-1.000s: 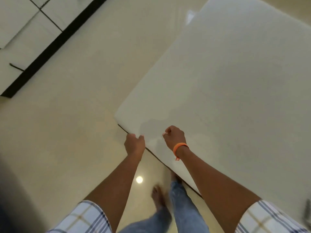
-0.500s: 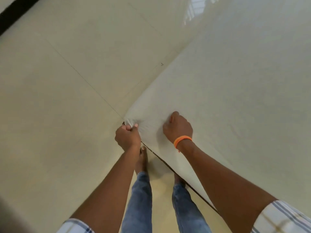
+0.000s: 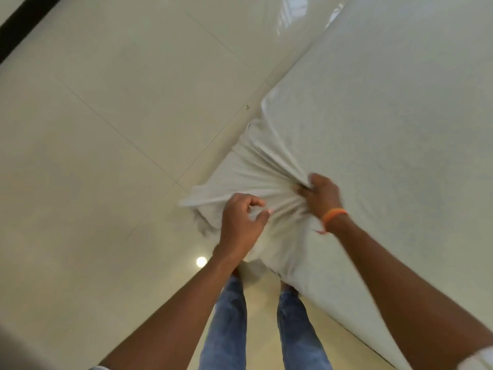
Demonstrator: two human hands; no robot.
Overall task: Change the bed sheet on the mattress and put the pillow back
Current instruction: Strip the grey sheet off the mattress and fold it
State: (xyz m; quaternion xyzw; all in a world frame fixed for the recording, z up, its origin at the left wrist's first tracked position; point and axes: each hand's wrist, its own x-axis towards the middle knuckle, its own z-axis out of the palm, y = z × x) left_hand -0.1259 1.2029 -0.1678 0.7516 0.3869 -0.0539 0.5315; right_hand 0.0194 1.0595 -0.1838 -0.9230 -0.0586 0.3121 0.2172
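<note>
At the near corner of the mattress, the bed sheet is bunched and lifted, seemingly to strip it. It is pinched by the left hand and clenched by the right hand. No pillow is visible.

We reach both bare arms forward and down, elbows nearly straight. Our left hand is half curled, thumb and forefinger pinched together, knuckles up. Our right hand is closed in a fist slightly ahead of the left, an orange band round its wrist. Our legs in blue jeans stand below.
</note>
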